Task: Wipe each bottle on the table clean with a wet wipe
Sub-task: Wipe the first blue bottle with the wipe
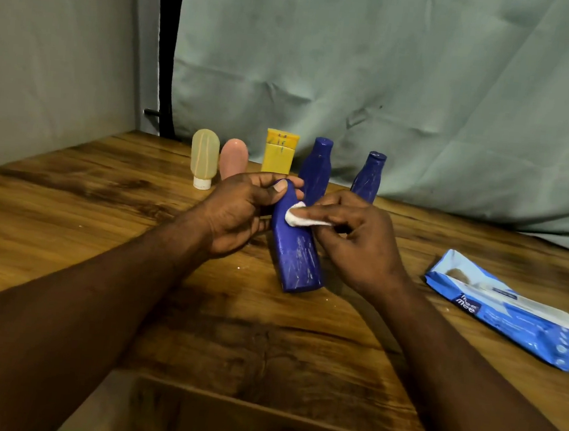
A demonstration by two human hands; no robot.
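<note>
Wiping was underway on one bottle, over the middle of the surface (99, 195). The left hand (242, 211) had its grip curled round the cap end of the blue bottle (298, 257), thumb across the top. It held the bottle tilted, base pointing toward the near edge. Whether the base touched the wood, I couldn't tell.

The right hand (360, 237) had its grip pinching a folded wet wipe (296, 216), pressed against the bottle's upper shoulder.

The lower body was streaked with pale, scratchy marks, so my read was that the job on this one was only partly done. The next move would probably call for dragging the wipe down the body while the left hand turned the bottle to bring up new faces.

Along the far edge stood a pale yellow tube (204, 156), a pink tube (233, 158), a yellow tube (279, 151), a taller blue bottle (316, 166) and a shorter blue bottle (369, 178). Both blue ones showed similar streaks. The pack of wipes (508, 314) lay by the right edge.
</note>
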